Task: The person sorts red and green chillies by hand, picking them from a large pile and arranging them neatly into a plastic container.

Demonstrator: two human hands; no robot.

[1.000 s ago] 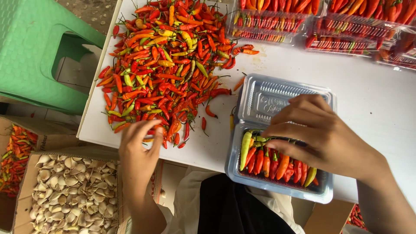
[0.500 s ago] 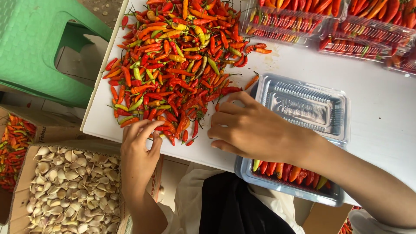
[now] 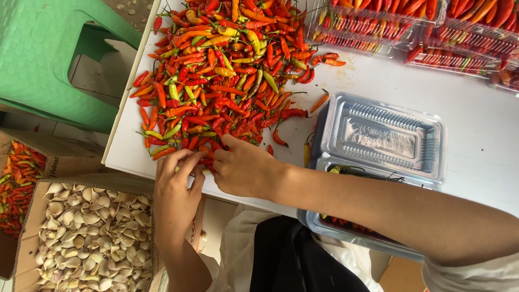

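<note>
Far left: green plastic stool (image 3: 51,59) on a tiled floor (image 3: 97,75), beside the table edge. Below it: cardboard box of mixed chillies (image 3: 16,184), partly cut off by the frame. Next to that: open cardboard box of garlic cloves (image 3: 86,238), set lower than the tabletop.

Centre left: white table (image 3: 476,124), smooth, lightly stained near the pile. Large loose chilli pile (image 3: 227,75) spread across its near-left corner; mostly red, with orange, yellow and green pods mixed in, stems attached.

Near edge of the pile: left hand (image 3: 175,192), fingers curled together over a few red chillies at the table edge; exact count hidden. Touching it: right hand (image 3: 246,170), fingers closed down on chillies at the pile's lower fringe, forearm running off toward the lower right.

Right of the hands: clear plastic clamshell tray (image 3: 378,146), lid folded open and lying flat, base partly under the forearm with a few chillies showing inside.

Top right: row of filled, closed clear packs (image 3: 421,27) of chillies along the far table edge.

Bottom centre: light garment and dark apron (image 3: 286,259) of the person.
</note>
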